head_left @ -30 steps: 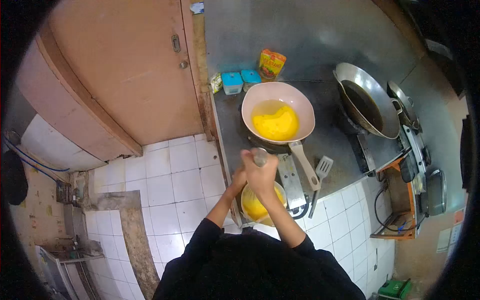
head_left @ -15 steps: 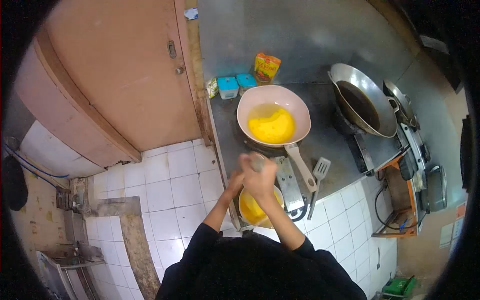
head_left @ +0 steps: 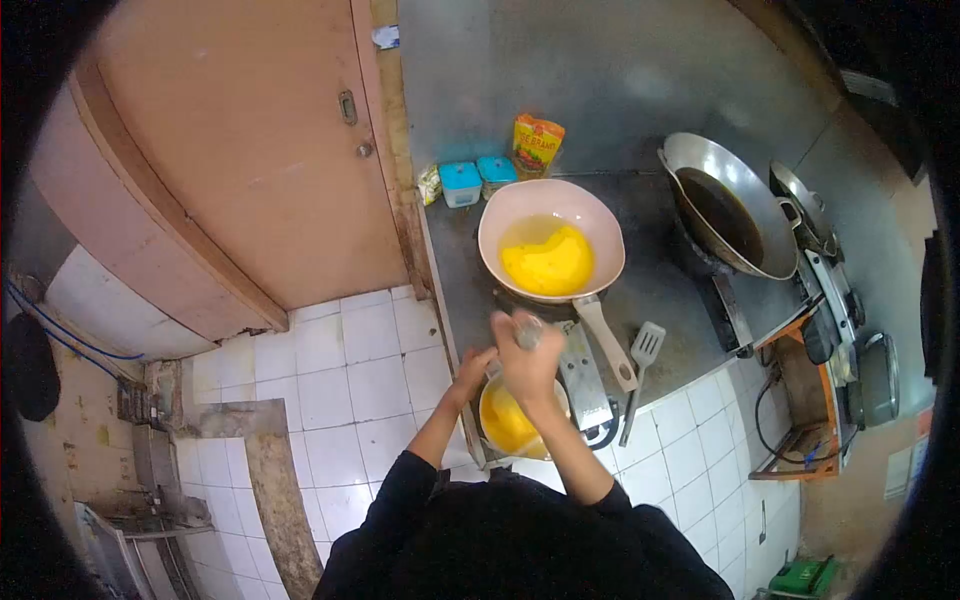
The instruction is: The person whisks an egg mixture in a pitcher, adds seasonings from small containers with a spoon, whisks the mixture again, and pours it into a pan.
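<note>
Close to my body, a bowl of yellow, egg-like liquid sits at the counter's front edge. My left hand is closed at the bowl's far left rim. Above the bowl, my right hand is wrapped round an upright utensil with a greyish, rounded end showing over the fist; its lower part is hidden. Beyond my hands, a pink frying pan on the stove holds clear oil and a folded yellow egg. Its pale handle points towards me.
A slotted turner lies right of the pan handle. Farther right, a large wok holds dark liquid. Two blue-lidded containers and a yellow-orange pouch stand behind the pan. A closed door is at the left.
The view has shifted slightly. My right hand has moved a little over the bowl, still gripping the utensil. My left hand stays at the rim, and the egg lies as before.
</note>
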`<state>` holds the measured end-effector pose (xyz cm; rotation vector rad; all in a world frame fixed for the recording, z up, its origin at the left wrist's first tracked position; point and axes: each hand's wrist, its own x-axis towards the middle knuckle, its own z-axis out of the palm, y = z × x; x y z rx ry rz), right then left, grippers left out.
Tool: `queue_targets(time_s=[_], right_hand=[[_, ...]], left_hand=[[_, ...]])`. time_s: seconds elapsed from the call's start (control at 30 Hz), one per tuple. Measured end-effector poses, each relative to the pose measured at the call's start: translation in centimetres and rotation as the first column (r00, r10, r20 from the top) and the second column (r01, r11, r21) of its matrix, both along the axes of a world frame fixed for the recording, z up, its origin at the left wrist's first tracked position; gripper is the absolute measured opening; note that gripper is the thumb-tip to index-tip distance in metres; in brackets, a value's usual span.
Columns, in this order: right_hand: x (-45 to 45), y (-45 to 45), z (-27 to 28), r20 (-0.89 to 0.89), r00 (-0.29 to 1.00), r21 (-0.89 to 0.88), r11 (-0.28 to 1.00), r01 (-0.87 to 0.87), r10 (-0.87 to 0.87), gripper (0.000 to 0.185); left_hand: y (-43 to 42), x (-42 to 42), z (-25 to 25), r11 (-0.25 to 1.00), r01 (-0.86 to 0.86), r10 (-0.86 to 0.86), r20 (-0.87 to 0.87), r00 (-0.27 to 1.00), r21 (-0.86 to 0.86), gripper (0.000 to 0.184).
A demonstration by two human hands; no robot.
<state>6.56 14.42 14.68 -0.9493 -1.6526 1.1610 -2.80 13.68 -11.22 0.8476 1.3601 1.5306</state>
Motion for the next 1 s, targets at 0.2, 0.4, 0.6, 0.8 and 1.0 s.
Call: queue_targets(time_s=[0.2, 0.4, 0.6, 0.8, 1.0], right_hand=[[-0.5, 1.1, -1.4, 0.066, 0.995, 0.202, 0.976, -0.081, 0.069, 0.021], [-0.5, 2.2, -5.7, 0.24, 0.955, 0.023, 0.982, -0.185, 0.175, 0.019], [-0.9, 0.7, -9.5, 0.145, 0.977, 0.126, 0.976, -0.177, 0.158, 0.014], [-1.2, 1.5, -7.5, 0.052, 0.984, 0.036, 0.984, -0.174, 0.172, 0.013], [-0.5, 0.5, -2.3, -0.038, 0.996, -0.007, 0.997, -0.077, 0.077, 0.015]], left_hand=[[0.6, 0.1, 0.6, 0.994, -0.075, 0.072, -0.034, 0.997, -0.076, 0.032], [0.2, 0.4, 1.2, 0.996, 0.038, -0.039, 0.012, 0.999, 0.084, 0.038], [1.6, -1.1, -3.5, 0.979, 0.168, -0.179, -0.093, 0.979, -0.114, 0.028], [0.9, -1.5, -0.4, 0.979, 0.156, -0.156, 0.005, 0.988, -0.13, 0.023], [1.3, -1.0, -2.8, 0.997, 0.075, -0.069, 0.171, 0.983, -0.027, 0.025]])
